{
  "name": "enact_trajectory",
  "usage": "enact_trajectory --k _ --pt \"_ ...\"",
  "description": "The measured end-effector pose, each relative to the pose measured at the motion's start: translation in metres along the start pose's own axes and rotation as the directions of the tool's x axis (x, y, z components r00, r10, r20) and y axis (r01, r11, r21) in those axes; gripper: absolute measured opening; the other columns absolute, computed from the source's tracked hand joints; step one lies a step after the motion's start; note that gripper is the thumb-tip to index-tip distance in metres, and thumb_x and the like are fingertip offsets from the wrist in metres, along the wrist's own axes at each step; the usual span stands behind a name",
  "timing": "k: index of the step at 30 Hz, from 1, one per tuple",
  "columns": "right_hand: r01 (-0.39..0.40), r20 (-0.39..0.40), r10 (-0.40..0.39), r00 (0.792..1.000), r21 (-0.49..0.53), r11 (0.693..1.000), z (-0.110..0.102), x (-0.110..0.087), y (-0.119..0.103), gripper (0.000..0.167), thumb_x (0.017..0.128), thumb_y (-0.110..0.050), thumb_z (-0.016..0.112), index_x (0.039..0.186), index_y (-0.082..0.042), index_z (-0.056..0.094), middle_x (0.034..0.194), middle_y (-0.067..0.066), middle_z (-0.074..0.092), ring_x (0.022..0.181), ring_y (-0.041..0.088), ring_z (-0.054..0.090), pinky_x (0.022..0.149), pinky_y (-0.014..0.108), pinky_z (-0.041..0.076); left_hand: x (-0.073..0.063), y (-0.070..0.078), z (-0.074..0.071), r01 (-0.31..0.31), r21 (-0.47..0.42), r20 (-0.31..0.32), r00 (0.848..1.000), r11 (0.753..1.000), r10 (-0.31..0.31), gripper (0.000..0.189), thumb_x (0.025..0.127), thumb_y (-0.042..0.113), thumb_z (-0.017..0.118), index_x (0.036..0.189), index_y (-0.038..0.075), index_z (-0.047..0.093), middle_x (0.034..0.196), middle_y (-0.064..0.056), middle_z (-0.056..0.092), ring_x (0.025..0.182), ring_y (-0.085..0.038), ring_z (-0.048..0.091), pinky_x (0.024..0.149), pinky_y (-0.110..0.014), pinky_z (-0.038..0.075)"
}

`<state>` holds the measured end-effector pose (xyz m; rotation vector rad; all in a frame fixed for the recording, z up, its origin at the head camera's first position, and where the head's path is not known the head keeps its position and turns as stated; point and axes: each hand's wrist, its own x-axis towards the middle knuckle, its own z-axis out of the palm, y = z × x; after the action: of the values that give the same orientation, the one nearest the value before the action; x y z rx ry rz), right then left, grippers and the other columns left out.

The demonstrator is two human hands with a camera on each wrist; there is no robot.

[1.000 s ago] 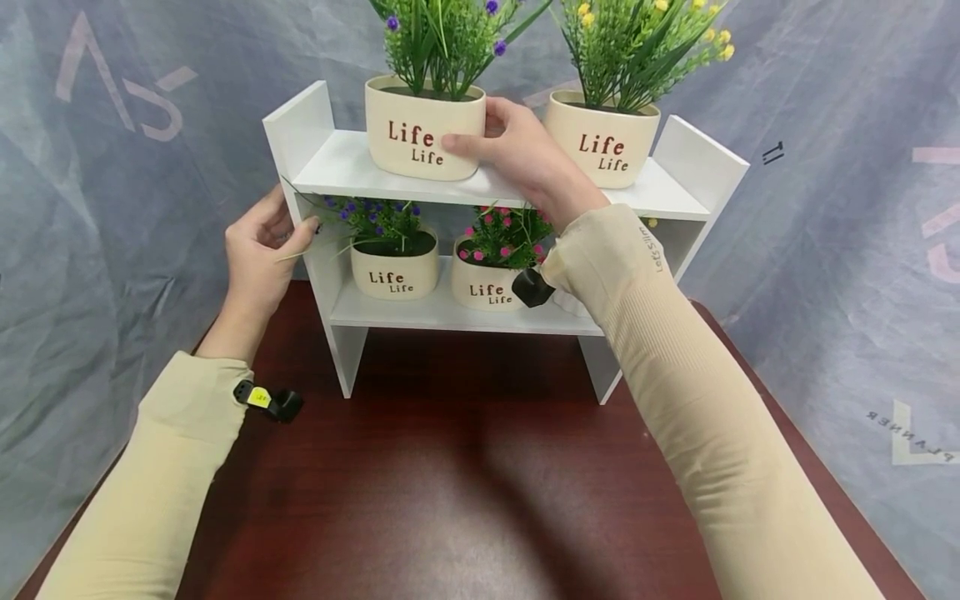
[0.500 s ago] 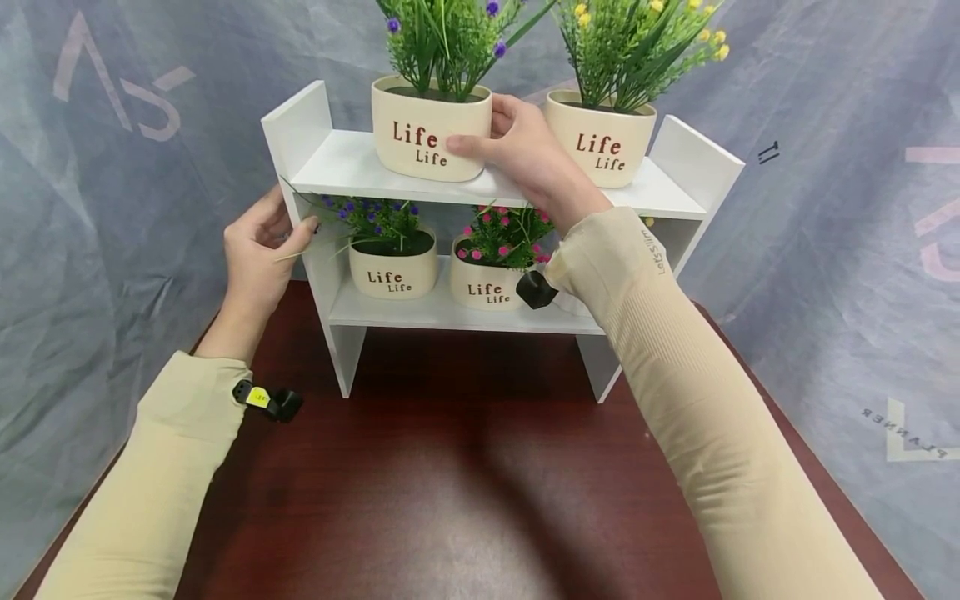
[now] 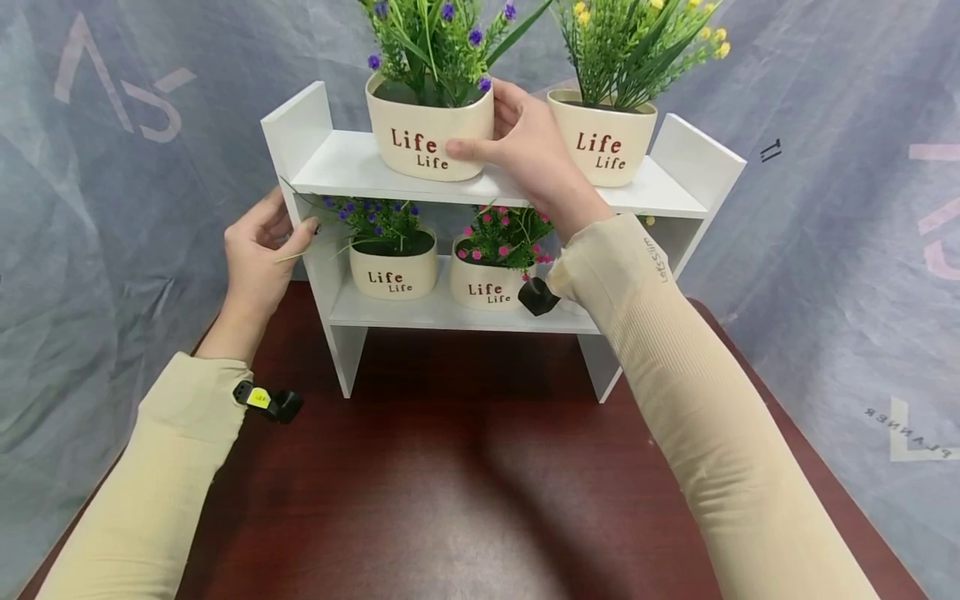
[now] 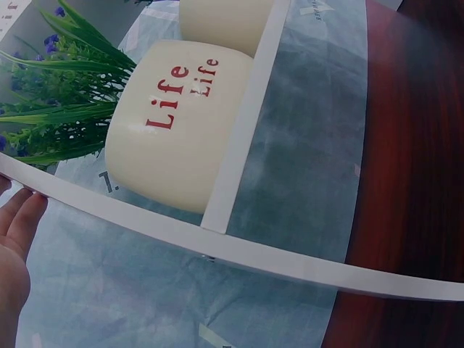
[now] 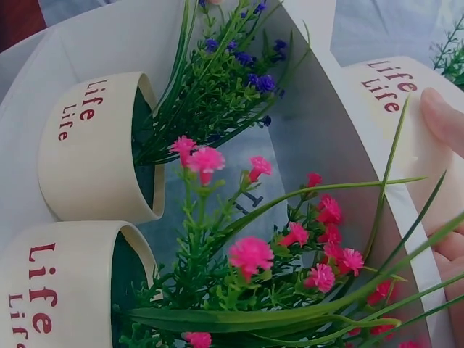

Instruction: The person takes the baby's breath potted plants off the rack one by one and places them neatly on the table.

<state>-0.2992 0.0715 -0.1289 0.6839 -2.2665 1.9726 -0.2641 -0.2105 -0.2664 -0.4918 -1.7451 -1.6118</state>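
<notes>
My right hand (image 3: 536, 150) grips the right end of a cream "Life" flowerpot (image 3: 420, 137) with purple flowers, on the upper shelf. Its thumb lies on the lettered front, and the other fingers go behind the pot. The pot leans a little toward me, so more of its soil shows. With my left hand (image 3: 258, 250) I hold the left side panel (image 3: 318, 275) of the white shelf (image 3: 487, 321), thumb at the front edge and fingers behind. Right of the held pot stands another cream flowerpot (image 3: 600, 146) with yellow flowers.
Below, on the lower shelf, are a flowerpot (image 3: 393, 271) with purple flowers and one with pink flowers (image 5: 250, 255). My right sleeve (image 3: 667, 358) covers the shelf's lower right part. A dark red table (image 3: 420, 500) carries the shelf, with grey cloth (image 3: 112, 208) around it.
The pot in my right hand has shifted slightly right, then tipped toward me, its purple flowers swinging forward. My left hand has stayed at the side panel.
</notes>
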Motion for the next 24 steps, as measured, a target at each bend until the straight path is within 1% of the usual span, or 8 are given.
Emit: enact_trajectory --k 5,7,10,14,17,18,21,24 --pt "-0.003 -0.022 0.003 1.000 -0.005 1.000 -0.001 -0.004 -0.002 0.094 0.075 0.005 0.078 0.153 -0.010 0.027 0.153 0.002 0.041 0.138 0.009 0.043 0.109 0.012 0.035 -0.001 0.000 0.001 0.005 -0.010 -0.003 1.000 1.000 -0.005 0.047 0.087 0.001 0.066 0.133 0.010 0.059 0.136 -0.011 0.059 0.106 -0.001 0.067 0.082 -0.011 0.053" --pt "0.000 -0.033 -0.001 0.999 -0.002 1.000 -0.003 -0.005 -0.003 0.095 0.075 0.004 0.078 0.153 -0.010 0.027 0.153 0.002 0.041 0.138 0.009 0.043 0.108 0.012 0.036 -0.001 0.001 0.002 0.005 -0.015 -0.002 1.000 1.000 -0.005 0.047 0.087 0.001 0.066 0.133 0.011 0.059 0.136 -0.012 0.059 0.106 -0.002 0.067 0.082 -0.012 0.053" --pt "0.009 -0.046 -0.008 0.999 0.011 1.000 -0.005 -0.008 -0.005 0.092 0.074 0.005 0.079 0.151 -0.009 0.030 0.151 0.003 0.044 0.136 0.011 0.046 0.107 0.013 0.038 -0.001 0.001 0.002 -0.004 -0.008 0.001 1.000 1.000 0.004 0.047 0.088 0.001 0.066 0.133 0.011 0.059 0.136 -0.013 0.059 0.107 -0.002 0.067 0.083 -0.012 0.053" --pt "0.035 -0.053 -0.032 0.998 0.051 0.998 -0.007 -0.013 -0.011 0.081 0.073 0.008 0.079 0.143 -0.006 0.042 0.146 0.006 0.051 0.131 0.013 0.052 0.104 0.014 0.042 -0.001 0.000 0.002 -0.021 -0.009 0.002 1.000 1.000 0.021 0.047 0.088 0.001 0.066 0.133 0.012 0.059 0.136 -0.012 0.059 0.106 -0.002 0.067 0.083 -0.012 0.053" --pt "0.074 -0.044 -0.071 0.997 0.089 0.993 -0.007 -0.017 -0.017 0.072 0.072 0.010 0.078 0.136 -0.002 0.048 0.141 0.009 0.055 0.127 0.016 0.056 0.102 0.017 0.045 -0.001 0.000 0.002 -0.031 -0.017 0.000 1.000 0.999 0.031 0.046 0.087 0.001 0.066 0.132 0.012 0.060 0.135 -0.012 0.060 0.105 -0.002 0.067 0.082 -0.012 0.053" --pt "0.083 -0.040 -0.079 0.996 0.102 0.991 -0.007 -0.019 -0.018 0.072 0.072 0.011 0.078 0.136 -0.002 0.047 0.140 0.010 0.055 0.127 0.017 0.057 0.102 0.017 0.045 -0.001 0.000 0.002 -0.034 -0.018 -0.001 0.999 0.999 0.034 0.046 0.087 0.000 0.065 0.132 0.012 0.060 0.135 -0.012 0.060 0.105 -0.001 0.067 0.082 -0.012 0.053" --pt "0.101 -0.029 -0.098 0.995 0.117 0.988 -0.007 -0.024 -0.023 0.066 0.071 0.012 0.077 0.130 0.001 0.049 0.137 0.013 0.057 0.124 0.018 0.059 0.101 0.019 0.047 -0.001 0.001 0.002 -0.038 -0.015 -0.005 0.999 0.999 0.038 0.046 0.087 0.000 0.065 0.132 0.011 0.060 0.135 -0.013 0.060 0.104 -0.001 0.067 0.082 -0.012 0.053" --pt "0.098 -0.029 -0.095 0.995 0.128 0.987 -0.005 -0.028 -0.027 0.064 0.070 0.013 0.078 0.127 0.001 0.049 0.136 0.014 0.058 0.123 0.018 0.059 0.100 0.019 0.048 -0.002 0.001 0.002 -0.034 -0.009 -0.010 0.999 0.999 0.034 0.046 0.088 0.000 0.065 0.132 0.011 0.060 0.135 -0.014 0.060 0.104 -0.001 0.067 0.082 -0.012 0.053"
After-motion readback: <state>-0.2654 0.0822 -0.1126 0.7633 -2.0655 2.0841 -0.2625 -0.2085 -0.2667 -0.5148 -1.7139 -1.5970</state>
